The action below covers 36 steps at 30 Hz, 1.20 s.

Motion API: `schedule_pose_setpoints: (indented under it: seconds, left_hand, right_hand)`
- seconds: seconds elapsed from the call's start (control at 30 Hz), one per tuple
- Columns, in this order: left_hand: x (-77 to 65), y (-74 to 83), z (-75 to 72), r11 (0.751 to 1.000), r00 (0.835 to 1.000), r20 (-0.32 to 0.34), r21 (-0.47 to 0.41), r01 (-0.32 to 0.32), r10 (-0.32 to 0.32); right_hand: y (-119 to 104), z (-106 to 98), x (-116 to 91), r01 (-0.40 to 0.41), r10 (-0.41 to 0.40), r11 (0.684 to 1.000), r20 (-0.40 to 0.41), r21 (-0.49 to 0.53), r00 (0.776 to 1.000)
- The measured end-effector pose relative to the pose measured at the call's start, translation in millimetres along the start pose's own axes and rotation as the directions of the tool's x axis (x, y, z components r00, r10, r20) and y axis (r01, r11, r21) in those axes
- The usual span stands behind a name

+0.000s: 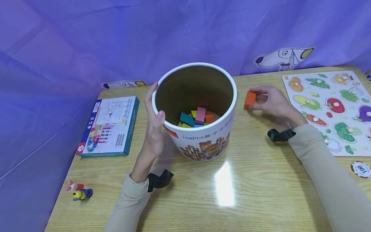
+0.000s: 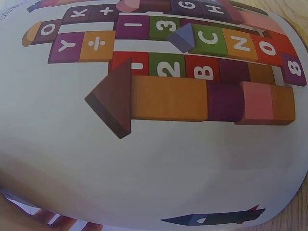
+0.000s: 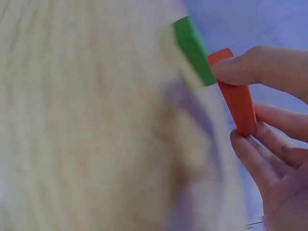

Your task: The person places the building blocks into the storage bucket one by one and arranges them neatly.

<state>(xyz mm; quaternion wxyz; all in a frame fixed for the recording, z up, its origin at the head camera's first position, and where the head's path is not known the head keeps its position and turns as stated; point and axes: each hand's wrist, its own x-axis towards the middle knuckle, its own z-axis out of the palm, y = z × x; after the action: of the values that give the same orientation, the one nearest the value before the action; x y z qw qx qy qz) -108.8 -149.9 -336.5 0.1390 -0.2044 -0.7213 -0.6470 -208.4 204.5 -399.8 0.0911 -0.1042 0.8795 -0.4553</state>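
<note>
A tall white bucket [image 1: 203, 143] printed with block pictures stands mid-table, its open top tilted toward me. Inside lie several coloured blocks, among them a teal block [image 1: 187, 119] and a pink block [image 1: 200, 115]. My left hand [image 1: 154, 132] holds the bucket's left side, thumb at the rim and fingers along the outer wall. To the right of the bucket, my right hand [image 1: 273, 101] pinches an orange block [image 1: 250, 99] between thumb and fingers. The right wrist view shows a green block [image 3: 195, 50] just past the orange block [image 3: 238, 103]; the head view does not show it.
A flat boxed set [image 1: 110, 126] lies at the left. Two small figurines [image 1: 81, 193] sit near the left edge. A vegetable peg puzzle board [image 1: 331, 116] covers the far right, with poker chips [image 1: 362, 169] in front of it. Behind the table hangs a purple curtain [image 1: 179, 30].
</note>
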Motion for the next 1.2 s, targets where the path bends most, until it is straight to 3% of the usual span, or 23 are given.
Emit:
schedule_pose_setpoints:
  seconds: [0.17, 0.27, 0.37, 0.5, 0.63, 0.73, 0.8, 0.97, 1.2]
  left_hand:
    - [0.1, -0.2, -0.1, 1.000, 1.000, -0.002, 0.002, 0.001, -0.001]
    - [0.6, 0.1, -0.1, 1.000, 1.000, -0.004, 0.015, 0.000, 0.000]
    - [1.0, 0.4, 0.1, 1.000, 1.000, 0.001, 0.017, -0.004, 0.004]
    - [0.6, 0.4, 0.3, 1.000, 1.000, 0.006, 0.016, -0.010, 0.010]
    - [-0.3, 0.5, 0.3, 1.000, 1.000, 0.006, 0.018, -0.015, 0.015]
    - [-0.8, 1.0, 0.5, 1.000, 1.000, 0.004, 0.025, -0.013, 0.013]
    - [-1.2, 1.2, 0.2, 0.999, 1.000, 0.000, 0.030, -0.013, 0.013]
    - [-1.1, 0.8, 0.3, 0.999, 1.000, 0.009, 0.034, -0.003, 0.002]
    - [-0.6, 0.3, 0.5, 0.999, 1.000, 0.003, 0.054, 0.001, -0.001]
  right_hand:
    - [-29.6, -20.8, -11.8, 0.087, -0.085, 0.996, -0.080, 0.028, 0.993]
    - [-58.6, -33.0, -21.0, 0.198, -0.190, 0.980, -0.171, 0.033, 0.967]
    - [-90.9, -41.1, -30.2, 0.328, -0.303, 0.942, -0.251, 0.067, 0.920]
    - [-130.8, -40.3, -43.6, 0.505, -0.447, 0.851, -0.305, 0.146, 0.841]
    - [-159.9, -28.7, -55.6, 0.631, -0.572, 0.757, -0.296, 0.169, 0.765]
    - [-174.5, -19.4, -60.2, 0.677, -0.632, 0.723, -0.264, 0.138, 0.729]
    - [-180.7, -14.3, -61.0, 0.687, -0.652, 0.719, -0.240, 0.108, 0.720]
    - [-185.7, -6.0, -58.2, 0.682, -0.657, 0.726, -0.201, 0.092, 0.726]
    - [-186.4, -3.0, -56.1, 0.694, -0.669, 0.707, -0.189, 0.136, 0.719]
